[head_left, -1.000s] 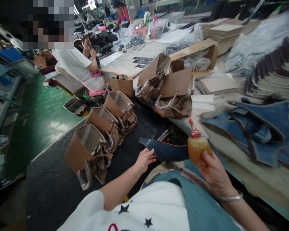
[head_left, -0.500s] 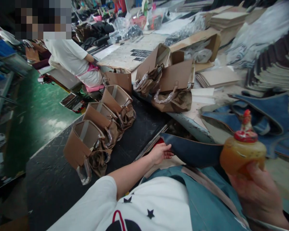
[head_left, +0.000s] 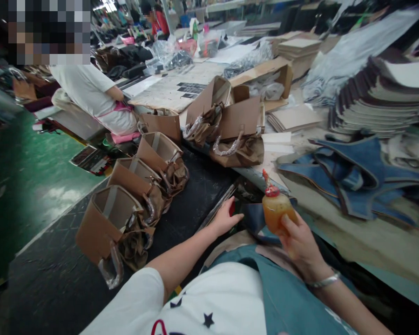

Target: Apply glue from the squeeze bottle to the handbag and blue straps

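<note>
My right hand [head_left: 302, 244] is wrapped round a squeeze bottle [head_left: 275, 211] of amber liquid, its red-smeared nozzle pointing up. Just left of the bottle, a dark blue leather-like panel [head_left: 252, 217] lies over my lap, partly hidden behind the bottle. My left hand [head_left: 225, 219] is at the panel's left end, thumb and fingers apart; I see nothing gripped in it. A small red object [head_left: 232, 206] shows behind its fingers, too little of it to name. Over my lap hangs a teal apron [head_left: 286, 298].
Brown handbags [head_left: 108, 218] with wrapped handles line the black table [head_left: 52, 274] on the left. More bags [head_left: 239, 125] stand ahead. Blue cut pieces [head_left: 356, 177] and stacked curved panels [head_left: 366, 102] lie on the right bench. A person in a white shirt [head_left: 84, 90] sits at the upper left.
My right hand has brought the bottle leftward, closer to my left hand and over the blue panel. My left thumb and fingers are spread wider. The view has shifted slightly right.
</note>
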`<state>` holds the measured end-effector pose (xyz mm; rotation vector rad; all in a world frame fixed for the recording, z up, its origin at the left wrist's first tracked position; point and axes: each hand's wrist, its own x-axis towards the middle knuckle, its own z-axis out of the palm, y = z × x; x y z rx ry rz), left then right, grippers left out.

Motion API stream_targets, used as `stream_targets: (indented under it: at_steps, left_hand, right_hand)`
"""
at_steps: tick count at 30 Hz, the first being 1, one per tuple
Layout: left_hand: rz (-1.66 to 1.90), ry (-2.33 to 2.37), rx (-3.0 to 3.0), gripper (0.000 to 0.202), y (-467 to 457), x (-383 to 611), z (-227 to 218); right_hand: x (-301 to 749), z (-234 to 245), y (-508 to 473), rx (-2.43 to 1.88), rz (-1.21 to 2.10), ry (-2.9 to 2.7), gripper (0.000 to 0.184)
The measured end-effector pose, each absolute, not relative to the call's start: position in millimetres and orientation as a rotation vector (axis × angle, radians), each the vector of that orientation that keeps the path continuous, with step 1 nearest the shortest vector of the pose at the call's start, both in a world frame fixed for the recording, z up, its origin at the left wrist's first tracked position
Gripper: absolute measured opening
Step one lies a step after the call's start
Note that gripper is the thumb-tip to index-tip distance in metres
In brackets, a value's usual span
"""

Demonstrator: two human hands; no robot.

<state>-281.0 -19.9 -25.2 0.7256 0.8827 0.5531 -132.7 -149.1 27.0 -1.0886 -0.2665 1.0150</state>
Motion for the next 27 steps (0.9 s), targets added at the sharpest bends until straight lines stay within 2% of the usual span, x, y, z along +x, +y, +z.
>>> stream_targets:
  at_steps: [3,5,10,13,22,27]
  left_hand:
    - [0.572,0.676,1.088,0.07,-15,-277,3]
    - [0.474,0.566,1.268,0.069,-10,-271,13]
    - [0.288,0.507,1.323,0.038,6,-255,-4]
    - [0.239,0.555,1.264,0.03,14,-254,-19]
    - [0.243,0.603,0.966,0.031,26,-262,-16]
    - [0.158,0.576,0.937,0.042,22,-264,-14]
  right_hand:
    - [-138,23,-138,-1.093,1.066,-0.282,0.043]
    - [-142,24,-135,-1.096,1.095,-0.299,0.044]
    - [-146,28,-133,-1.117,1.088,-0.344,0.047]
    - [-143,27,-137,-1.165,1.024,-0.362,0.047]
    - [-107,22,-184,-1.544,0.642,-0.412,0.049]
    - [-102,11,-195,-1.869,0.39,-0.874,0.044]
